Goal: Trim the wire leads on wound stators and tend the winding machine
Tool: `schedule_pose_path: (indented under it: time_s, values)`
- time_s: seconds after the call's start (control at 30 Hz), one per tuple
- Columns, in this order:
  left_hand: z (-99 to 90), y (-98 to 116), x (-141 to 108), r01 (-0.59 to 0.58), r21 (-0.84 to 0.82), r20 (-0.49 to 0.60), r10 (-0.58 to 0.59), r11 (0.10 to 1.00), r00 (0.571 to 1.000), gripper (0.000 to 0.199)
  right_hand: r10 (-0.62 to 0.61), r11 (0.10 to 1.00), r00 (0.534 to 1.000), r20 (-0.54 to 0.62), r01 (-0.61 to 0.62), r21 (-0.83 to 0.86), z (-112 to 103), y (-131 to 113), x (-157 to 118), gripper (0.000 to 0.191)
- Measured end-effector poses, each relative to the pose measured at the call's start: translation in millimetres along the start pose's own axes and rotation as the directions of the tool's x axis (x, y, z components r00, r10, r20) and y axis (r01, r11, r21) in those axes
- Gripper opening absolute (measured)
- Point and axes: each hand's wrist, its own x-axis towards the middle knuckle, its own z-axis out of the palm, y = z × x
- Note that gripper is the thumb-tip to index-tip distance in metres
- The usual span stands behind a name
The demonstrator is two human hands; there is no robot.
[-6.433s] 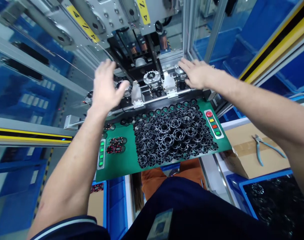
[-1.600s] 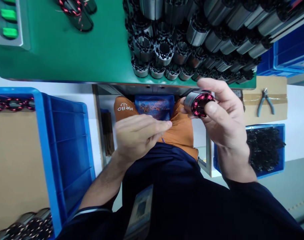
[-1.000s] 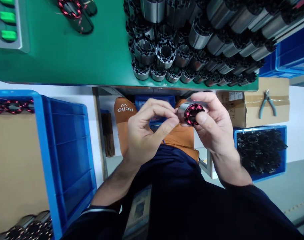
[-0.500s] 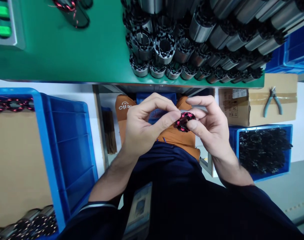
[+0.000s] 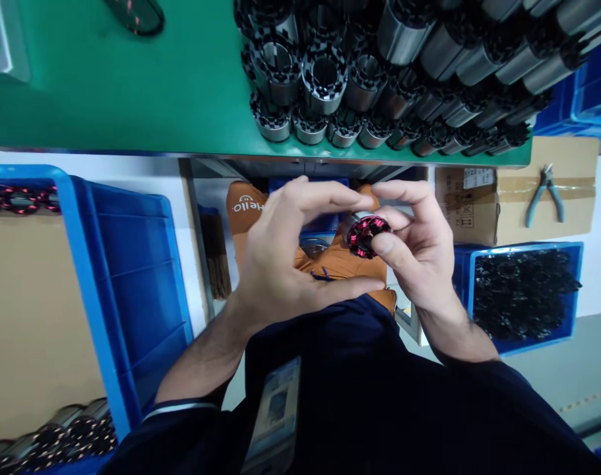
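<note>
A motor stator (image 5: pixel 363 236) with red copper windings and a metal shell is held up over my lap, its wound end turned toward me. My right hand (image 5: pixel 419 247) grips it from the right, with the thumb at the rim of the wound end. On the other side my left hand (image 5: pixel 290 247) is spread, thumb and fingers wide apart around the stator's left side. Whether the left fingertips touch the stator I cannot tell.
Rows of unwound stator cores (image 5: pixel 324 76) stand on the green table (image 5: pixel 107 99). At left is a blue crate (image 5: pixel 132 264) with cardboard and wound stators. Pliers (image 5: pixel 545 194) lie on a cardboard box (image 5: pixel 508 218) at right, beside a blue bin (image 5: pixel 578 290) of black parts.
My left hand has opened from its pinch at the stator and spread its thumb and fingers. More of the stator's metal side shows now. My right hand still holds it.
</note>
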Motion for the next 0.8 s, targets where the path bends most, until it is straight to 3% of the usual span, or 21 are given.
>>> schedule_pose_path:
  time_s: [0.23, 0.37, 0.5, 0.6, 0.73, 0.8]
  values:
    - [4.5, -1.3, -4.2, 0.049, 0.03, -0.011, -0.049, 0.998, 0.999, 0.061, 0.007, 0.999, 0.998, 0.058, -0.01, 0.037, -0.1, 1.0, -3.4, 0.051]
    - [5.8, -3.5, -6.1, -0.1, 0.101, -0.002, 0.1, 0.99, 0.995, 0.059, 0.025, 0.99, 0.999, 0.036, -0.019, -0.141, -8.8, -1.7, -2.8, 0.058]
    - [6.1, -2.1, -4.1, -0.194, 0.153, -0.005, 0.197, 0.969, 0.98, 0.076, -0.139, 0.945, 0.99, -0.012, 0.129, -0.301, -15.0, -6.1, 3.1, 0.03]
    - [4.8, 1.5, -3.2, -0.197, 0.187, -0.03, 0.206, 0.962, 0.978, 0.054, -0.226, 0.94, 0.969, -0.095, 0.192, -0.283, -17.2, -6.1, 7.7, 0.016]
    - [4.2, 7.8, -4.1, -0.024, 0.194, -0.19, 0.062, 0.981, 0.98, 0.025, -0.278, 0.959, 0.893, -0.355, 0.238, -0.153, -20.0, -3.2, 10.7, 0.005]
    - [4.9, 9.0, -3.9, 0.018, 0.193, -0.258, 0.033, 0.981, 0.966, 0.02, -0.32, 0.945, 0.877, -0.358, 0.269, -0.186, -19.6, -0.7, 8.3, 0.002]
